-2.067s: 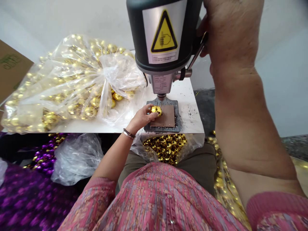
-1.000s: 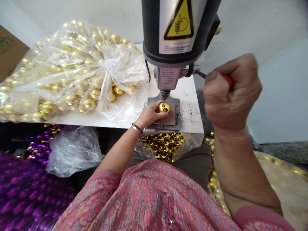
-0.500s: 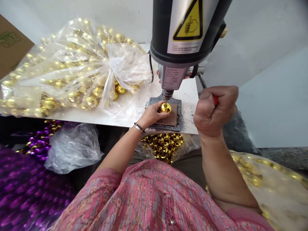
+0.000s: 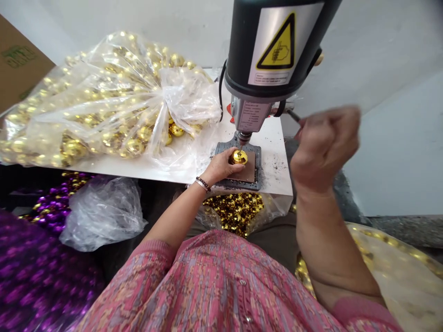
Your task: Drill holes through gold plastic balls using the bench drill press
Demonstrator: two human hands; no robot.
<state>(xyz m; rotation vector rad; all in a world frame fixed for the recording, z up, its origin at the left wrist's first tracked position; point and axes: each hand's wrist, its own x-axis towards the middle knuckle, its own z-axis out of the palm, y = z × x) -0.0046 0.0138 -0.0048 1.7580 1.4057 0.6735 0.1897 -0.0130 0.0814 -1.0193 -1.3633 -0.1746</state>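
A shiny gold faceted ball (image 4: 239,157) rests on a brown board (image 4: 246,173) atop the grey base of a drill press (image 4: 273,46). My left hand (image 4: 223,166) pinches the ball from its left side, thumb in front and fingers behind. Directly above the ball is the drill chuck (image 4: 244,138), its thin bit reaching down to the ball's top. My right hand (image 4: 323,147), slightly blurred, is closed in a fist around the end of the press's feed lever (image 4: 293,115). The lever's grip is hidden inside that fist.
A large clear bag of gold balls (image 4: 114,106) lies on the white table (image 4: 166,174). Below the front edge sits an open bag of gold balls (image 4: 238,212). Purple balls (image 4: 44,276) and a crumpled plastic bag (image 4: 104,214) are at left, another bag (image 4: 398,258) at right. Dark shavings surround the base.
My right hand has moved up and to the right with the feed lever. My left hand still holds the gold ball on the board. The view has shifted slightly.
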